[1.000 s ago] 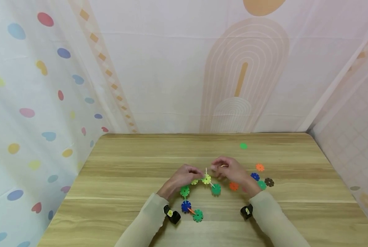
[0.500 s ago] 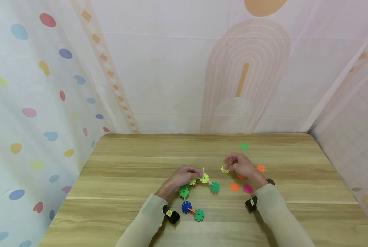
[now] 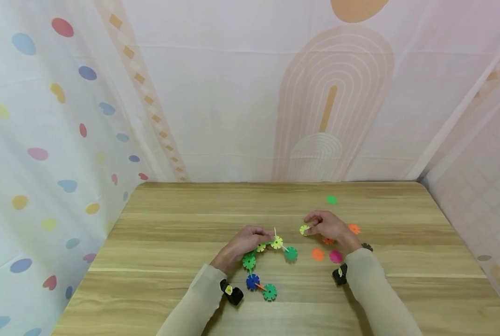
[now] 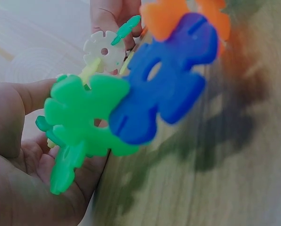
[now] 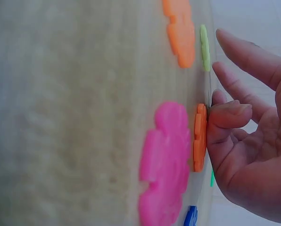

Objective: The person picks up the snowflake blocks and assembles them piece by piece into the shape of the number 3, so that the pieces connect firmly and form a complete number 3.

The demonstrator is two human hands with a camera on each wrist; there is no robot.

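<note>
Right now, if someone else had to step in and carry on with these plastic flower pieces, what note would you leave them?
Left hand: holds the joined chain of pieces at its upper end; the chain lies curved on the table.
Right hand: fingers pinch a loose yellow piece, held off to the right of the chain.
Done: several green, blue and yellow pieces are slotted together.
Left: the yellow piece is not yet attached. Loose orange, pink and green pieces lie to the right.
</note>
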